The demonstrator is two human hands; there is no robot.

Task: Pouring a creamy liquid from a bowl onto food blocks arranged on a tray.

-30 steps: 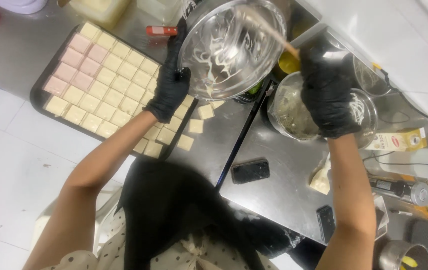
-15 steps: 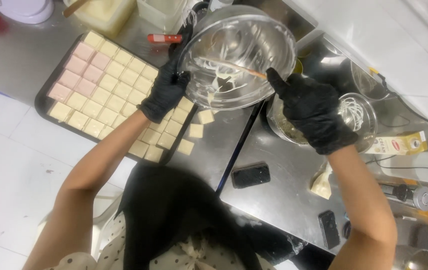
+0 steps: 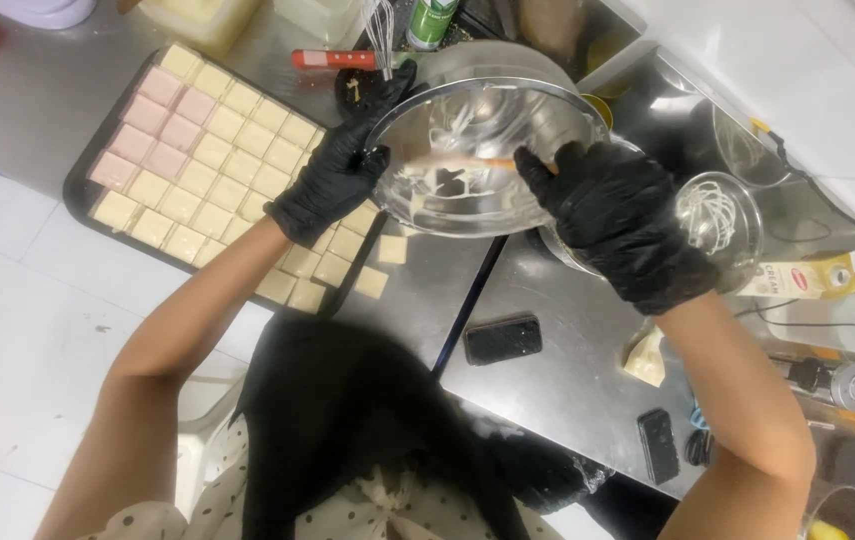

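Stainless steel worktops run under me, two of them meeting at a dark seam, with pale floor tiles to my left. At the centre is the clear glass bowl [image 3: 482, 150], tipped up on its edge toward me and held off the counter. My left hand [image 3: 337, 175], in a black glove, clamps its rim on the left side. My right hand [image 3: 622, 220], also gloved in black, is closed around a thin wooden-handled scraper [image 3: 497, 163] whose tip reaches inside the bowl. Only white smears and a few streaks cling to the glass, so I judge the bowl nearly emptied, with just the last scrapings left on its walls. Just beneath and to the right sits a second glass bowl [image 3: 722, 215] with a whisk head lying in it, partly hidden by my right wrist. To the left lies a dark tray [image 3: 82, 195] filled with rows of cream-coloured squares [image 3: 212, 170], a few pink ones at its far corner; a couple of loose squares rest on the counter beside it. A dark phone [image 3: 503, 338] lies near the seam below the bowl, and a red-handled tool [image 3: 332, 58] lies beyond the tray.
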